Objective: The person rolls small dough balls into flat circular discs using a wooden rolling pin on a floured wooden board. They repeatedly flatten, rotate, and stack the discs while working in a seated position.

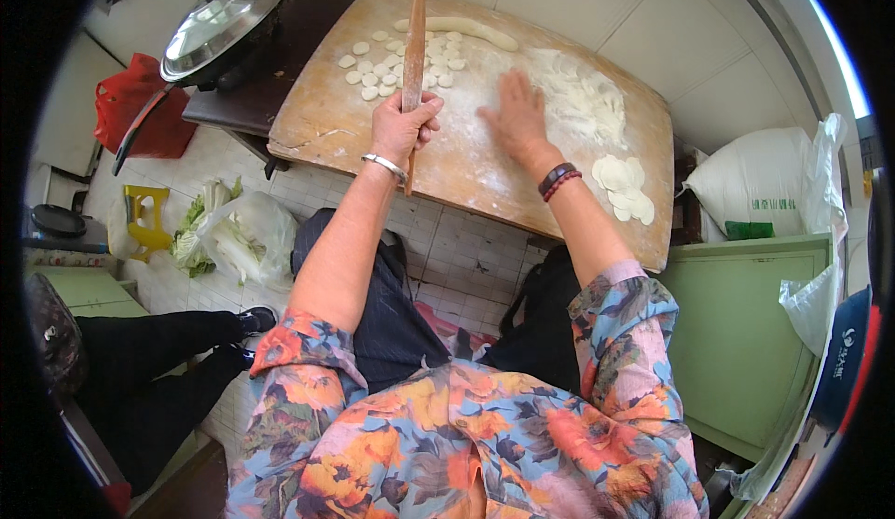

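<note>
My left hand (pixel 405 126) grips a tapered wooden rolling pin (pixel 414 36), which stands out above and below the fist. With fingers spread and slightly blurred, my right hand (pixel 519 113) is over the floured wooden board (pixel 468 169); whether it touches the wood I cannot tell. Several small flattened dough pieces (pixel 381 70) lie beyond my left hand, partly hidden by the pin. Behind them is a long dough roll (pixel 482 31). Loose flour (pixel 587 99) is heaped right of my right hand, and thin rolled dough wrappers (pixel 619 178) overlap near the board's right side.
A lidded wok (pixel 224 22) stands on a dark table (pixel 234 103) at left. Below are a red bag (pixel 143 106), a yellow stool (pixel 145 222) and cabbage in a plastic bag (pixel 245 236). Another person's legs (pixel 154 351) are at lower left. A green cabinet (pixel 741 337) stands right.
</note>
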Tool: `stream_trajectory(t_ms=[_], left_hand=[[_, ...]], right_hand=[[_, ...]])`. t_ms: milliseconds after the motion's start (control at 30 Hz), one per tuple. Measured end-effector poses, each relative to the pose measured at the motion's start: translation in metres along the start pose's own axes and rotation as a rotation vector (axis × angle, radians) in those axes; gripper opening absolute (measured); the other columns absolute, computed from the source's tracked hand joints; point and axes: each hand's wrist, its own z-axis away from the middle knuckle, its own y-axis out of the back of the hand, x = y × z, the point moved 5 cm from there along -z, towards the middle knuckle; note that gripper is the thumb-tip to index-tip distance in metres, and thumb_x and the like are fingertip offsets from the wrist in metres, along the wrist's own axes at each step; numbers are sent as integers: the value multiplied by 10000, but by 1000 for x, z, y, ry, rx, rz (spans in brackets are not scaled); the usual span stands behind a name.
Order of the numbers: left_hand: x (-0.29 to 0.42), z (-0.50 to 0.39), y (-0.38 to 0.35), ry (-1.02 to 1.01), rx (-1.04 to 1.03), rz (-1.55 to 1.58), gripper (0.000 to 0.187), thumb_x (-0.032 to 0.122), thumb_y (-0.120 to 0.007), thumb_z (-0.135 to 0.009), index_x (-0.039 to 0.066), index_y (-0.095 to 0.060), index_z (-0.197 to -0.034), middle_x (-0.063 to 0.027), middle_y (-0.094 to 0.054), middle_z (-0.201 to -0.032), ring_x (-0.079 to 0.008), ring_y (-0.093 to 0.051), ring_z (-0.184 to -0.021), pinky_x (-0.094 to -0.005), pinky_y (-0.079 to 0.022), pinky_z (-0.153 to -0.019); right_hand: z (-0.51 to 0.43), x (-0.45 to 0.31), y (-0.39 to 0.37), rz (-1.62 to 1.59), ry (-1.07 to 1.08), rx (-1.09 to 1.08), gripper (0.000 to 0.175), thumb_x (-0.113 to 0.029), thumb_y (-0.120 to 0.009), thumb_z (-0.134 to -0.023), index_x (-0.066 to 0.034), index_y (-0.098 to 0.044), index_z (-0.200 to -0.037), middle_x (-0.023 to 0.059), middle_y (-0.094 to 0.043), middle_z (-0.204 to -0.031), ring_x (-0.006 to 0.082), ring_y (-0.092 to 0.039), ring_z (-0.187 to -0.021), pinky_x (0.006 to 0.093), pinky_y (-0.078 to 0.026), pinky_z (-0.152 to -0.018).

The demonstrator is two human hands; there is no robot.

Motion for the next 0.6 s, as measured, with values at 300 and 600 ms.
stream_trajectory(t_ms=[300,600], left_hand=[[8,-3,8,-1,-9,32,191,143,-802,-914,50,-682,-1029,-12,-651,-695,-51,-543,-508,-192,-371,-421],[16,0,17,-32,-2,56,193,150,-799,-915,52,-680,-1031,-13,-647,-698,-50,-536,-512,-191,-371,-432]], right_hand=[[-59,-35,-14,-162,292,-29,592,-193,-640,-979,-15,-447,-1510,211,-444,-1588,366,-374,-1504,458,-318,-1225],[36,-13,19,-320,276,-61,413,-164,-625,-994,-18,-611,-1380,193,-624,-1421,343,-563,-1351,423,-420,-1150]])
